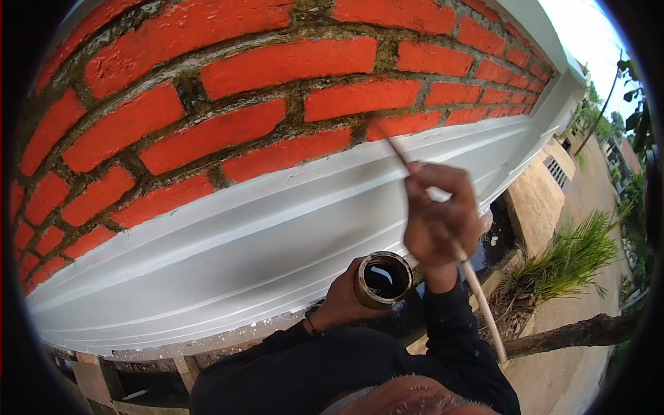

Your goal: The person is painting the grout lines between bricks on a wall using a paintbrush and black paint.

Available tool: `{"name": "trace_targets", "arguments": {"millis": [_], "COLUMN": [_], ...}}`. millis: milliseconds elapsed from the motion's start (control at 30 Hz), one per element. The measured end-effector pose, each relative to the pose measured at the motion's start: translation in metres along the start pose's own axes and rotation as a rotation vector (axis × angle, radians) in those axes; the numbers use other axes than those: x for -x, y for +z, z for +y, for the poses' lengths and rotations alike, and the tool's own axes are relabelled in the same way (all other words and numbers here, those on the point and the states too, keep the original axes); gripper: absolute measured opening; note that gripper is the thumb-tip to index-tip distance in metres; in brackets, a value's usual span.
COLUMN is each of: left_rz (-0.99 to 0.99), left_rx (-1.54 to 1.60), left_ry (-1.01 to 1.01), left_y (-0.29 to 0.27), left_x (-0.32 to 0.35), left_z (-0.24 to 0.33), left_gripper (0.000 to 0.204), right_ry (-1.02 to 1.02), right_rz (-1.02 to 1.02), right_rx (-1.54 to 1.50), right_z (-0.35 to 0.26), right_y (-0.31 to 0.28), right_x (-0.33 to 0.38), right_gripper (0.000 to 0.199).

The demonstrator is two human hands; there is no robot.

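My left hand [344,296] is wrapped round a small open can [371,300], held low in front of me. Dark, shiny liquid [384,282] lies inside it. Higher and to the right, my right hand [443,223] is closed round a long thin paintbrush [480,297], slightly smeared by motion. Its blurred tip is at the lower brick rows, by a joint; whether it touches the wall, I cannot tell. The brick wall [290,67] has bright red bricks with dark, wet-looking mortar joints [294,107] between them.
A white moulded ledge [277,238] runs below the bricks. Beneath it is a dark ditch [499,238] with concrete beams [95,380]. To the right stand a leafy plant [570,270], a tree branch [570,335] and a paved road [584,200].
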State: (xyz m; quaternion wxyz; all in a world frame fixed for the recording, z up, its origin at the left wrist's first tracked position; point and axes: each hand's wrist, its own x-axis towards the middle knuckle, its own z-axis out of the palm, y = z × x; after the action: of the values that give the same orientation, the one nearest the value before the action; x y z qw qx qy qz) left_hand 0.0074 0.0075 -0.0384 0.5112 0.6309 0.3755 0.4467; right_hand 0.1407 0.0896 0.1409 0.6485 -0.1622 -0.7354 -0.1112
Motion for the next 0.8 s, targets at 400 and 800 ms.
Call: {"name": "trace_targets", "arguments": {"millis": [400, 800], "left_rz": [0.000, -0.001], "left_rx": [-0.098, -0.058], "left_ry": [0.017, -0.022], "left_y": [0.002, 0.002], "left_x": [-0.003, -0.001], "left_z": [0.003, 0.001], "left_gripper": [0.108, 0.109], "right_ry": [0.206, 0.111], "right_rz": [0.159, -0.079], "right_rx": [-0.154, -0.030], "right_z": [-0.005, -0.006], "right_y": [-0.035, -0.024], "right_x": [0.001, 0.009], "right_gripper": [0.026, 0.032]}}
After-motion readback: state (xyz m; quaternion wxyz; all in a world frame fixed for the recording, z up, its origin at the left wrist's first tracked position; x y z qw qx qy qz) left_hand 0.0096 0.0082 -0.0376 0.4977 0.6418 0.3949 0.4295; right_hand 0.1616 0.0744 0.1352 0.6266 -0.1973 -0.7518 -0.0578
